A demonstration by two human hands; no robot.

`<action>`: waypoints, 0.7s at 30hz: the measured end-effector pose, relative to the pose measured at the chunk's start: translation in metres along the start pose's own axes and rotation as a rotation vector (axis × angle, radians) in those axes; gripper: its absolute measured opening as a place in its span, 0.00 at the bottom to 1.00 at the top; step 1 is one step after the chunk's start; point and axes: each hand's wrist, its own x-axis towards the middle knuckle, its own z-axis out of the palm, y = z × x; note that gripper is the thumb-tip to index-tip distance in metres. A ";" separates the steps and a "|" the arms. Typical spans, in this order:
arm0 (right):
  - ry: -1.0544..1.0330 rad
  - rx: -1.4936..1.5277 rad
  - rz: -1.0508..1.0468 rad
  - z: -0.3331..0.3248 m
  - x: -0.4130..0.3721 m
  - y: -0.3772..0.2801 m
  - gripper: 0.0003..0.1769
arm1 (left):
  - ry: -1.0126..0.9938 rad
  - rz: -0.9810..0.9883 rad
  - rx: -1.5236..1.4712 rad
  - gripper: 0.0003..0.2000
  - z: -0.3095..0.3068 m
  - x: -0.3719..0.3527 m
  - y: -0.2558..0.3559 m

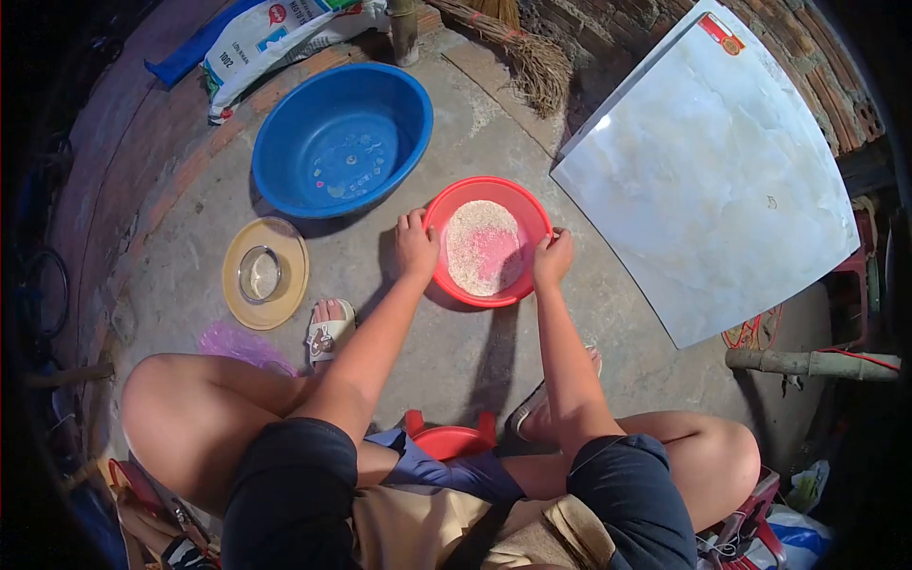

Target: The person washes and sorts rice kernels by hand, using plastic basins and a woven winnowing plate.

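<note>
A red plastic basin (533, 217) sits between my hands, low over the concrete floor. Inside, pale grains (470, 228) cover much of the bottom, with the pinkish base showing through in the middle. My left hand (416, 243) has its fingers closed around the rim on the left side. On the opposite side my right hand (553, 258) grips the rim, thumb on top. Up and to the left stands a large blue basin (275, 161) with wet-looking marks on its bottom. Nearer my left foot, a small clear bowl (259, 274) rests on a round tan lid or plate (267, 319).
A large marbled white panel (712, 180) leans at the right, by a bamboo pole (807, 365). Printed sacks (271, 52) and a straw broom (537, 71) lie along the back. A purple plastic bag (242, 348) is beside my left sandal; a red stool (451, 441) stands between my legs.
</note>
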 end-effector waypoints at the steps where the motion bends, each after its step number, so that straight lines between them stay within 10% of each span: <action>1: -0.045 0.087 0.052 0.001 -0.001 0.002 0.11 | -0.003 -0.002 0.000 0.14 0.002 -0.001 -0.003; 10: -0.125 0.201 0.105 0.007 -0.003 0.017 0.14 | -0.169 -0.268 -0.057 0.11 0.015 -0.003 -0.017; 21: 0.057 0.413 0.099 0.004 -0.014 0.018 0.16 | 0.004 0.014 -0.332 0.14 -0.007 -0.001 0.014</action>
